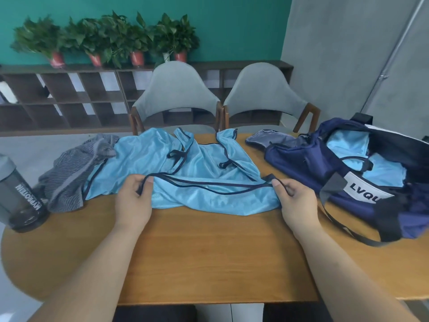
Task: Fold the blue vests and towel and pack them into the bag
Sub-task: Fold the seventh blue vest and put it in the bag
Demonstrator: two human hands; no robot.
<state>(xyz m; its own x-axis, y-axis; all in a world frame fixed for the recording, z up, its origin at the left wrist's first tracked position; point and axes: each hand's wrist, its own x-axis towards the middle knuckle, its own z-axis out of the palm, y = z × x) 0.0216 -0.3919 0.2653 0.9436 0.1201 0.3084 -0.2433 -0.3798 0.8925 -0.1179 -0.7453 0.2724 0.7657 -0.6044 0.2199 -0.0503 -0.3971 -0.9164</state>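
On the desk (209, 252) the blue vest (190, 168) is spread across the far middle, with the open navy "LVQU" bag (325, 163) at the right edge. Striped towel (74, 173) and "MYPROTEIN" shaker (18, 194) sit at the left edge. The left hand (133, 201) and right hand (294, 201) each pinch the vest's near hem.

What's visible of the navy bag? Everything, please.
The navy bag is a soft fabric duffel slumped on the table, far right, top gaping open. Light-blue fabric with dark trim lies inside. A white label reads LVQU, cut off. A flap with grey lining lies open to its left. A dark strap trails over the tabletop toward the near edge.
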